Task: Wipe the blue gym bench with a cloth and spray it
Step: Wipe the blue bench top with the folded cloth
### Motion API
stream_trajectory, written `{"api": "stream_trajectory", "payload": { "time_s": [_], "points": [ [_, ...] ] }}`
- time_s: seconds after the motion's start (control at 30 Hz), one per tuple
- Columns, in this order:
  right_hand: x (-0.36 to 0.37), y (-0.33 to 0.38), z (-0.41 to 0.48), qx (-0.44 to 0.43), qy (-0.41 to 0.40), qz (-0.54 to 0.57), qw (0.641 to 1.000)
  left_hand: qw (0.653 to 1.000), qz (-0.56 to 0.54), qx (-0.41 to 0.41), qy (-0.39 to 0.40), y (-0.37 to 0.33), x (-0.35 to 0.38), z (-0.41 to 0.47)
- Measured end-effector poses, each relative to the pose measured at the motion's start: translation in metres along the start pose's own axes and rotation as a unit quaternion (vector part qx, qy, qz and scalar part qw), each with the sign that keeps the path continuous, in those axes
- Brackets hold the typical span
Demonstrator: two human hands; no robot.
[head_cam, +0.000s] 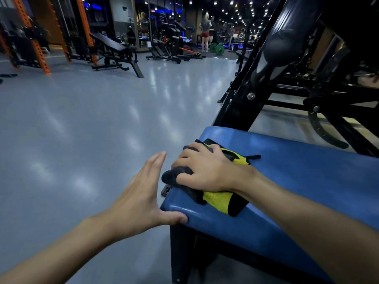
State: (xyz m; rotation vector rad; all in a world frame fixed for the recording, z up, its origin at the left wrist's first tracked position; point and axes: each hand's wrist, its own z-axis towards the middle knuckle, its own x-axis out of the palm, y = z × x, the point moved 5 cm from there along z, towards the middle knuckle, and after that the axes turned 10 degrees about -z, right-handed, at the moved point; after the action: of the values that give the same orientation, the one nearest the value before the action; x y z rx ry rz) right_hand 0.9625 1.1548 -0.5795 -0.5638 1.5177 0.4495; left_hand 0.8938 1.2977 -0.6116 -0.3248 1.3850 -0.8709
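The blue gym bench (297, 181) fills the lower right, its padded top running toward me. A yellow and black cloth (221, 199) lies bunched on the pad near its left edge. My right hand (205, 171) presses down on the cloth with fingers curled into it. My left hand (141, 197) hovers just left of the bench with fingers straight, and its thumb touches the pad's near left corner. No spray bottle is in view.
A black machine frame (262, 83) rises behind the bench at the right. Grey floor (92, 130) stretches to the left. An orange rack (41, 37), black benches (117, 52) and people stand far back.
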Motion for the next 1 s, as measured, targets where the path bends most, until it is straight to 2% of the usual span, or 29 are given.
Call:
{"api": "stream_trajectory", "payload": {
  "time_s": [0.1,0.3,0.43,0.53,0.67,0.8,1.0],
  "points": [
    [0.0,0.011,-0.018,-0.017,-0.011,0.017,1.0,0.999,-0.033,-0.02,-0.005,0.002,0.003,-0.002],
    [-0.004,0.02,-0.053,-0.053,-0.021,0.025,0.998,0.99,-0.113,-0.041,0.076,0.0,0.003,-0.016],
    [-0.005,0.012,-0.079,-0.067,-0.036,0.003,0.997,0.983,-0.159,-0.06,0.068,-0.014,0.005,-0.015],
    [-0.005,-0.002,-0.1,-0.056,-0.044,0.016,0.997,0.99,-0.132,-0.016,0.039,-0.034,0.013,-0.005],
    [-0.005,-0.029,-0.131,-0.01,-0.045,0.041,0.998,0.997,-0.043,0.054,0.04,-0.067,0.034,0.02],
    [-0.003,-0.063,-0.16,0.064,-0.034,0.042,0.996,0.99,0.043,0.089,0.104,-0.103,0.062,0.057],
    [0.001,-0.115,-0.213,0.203,-0.018,0.066,0.977,0.971,0.066,0.134,0.189,-0.162,0.121,0.106]
  ]
}}
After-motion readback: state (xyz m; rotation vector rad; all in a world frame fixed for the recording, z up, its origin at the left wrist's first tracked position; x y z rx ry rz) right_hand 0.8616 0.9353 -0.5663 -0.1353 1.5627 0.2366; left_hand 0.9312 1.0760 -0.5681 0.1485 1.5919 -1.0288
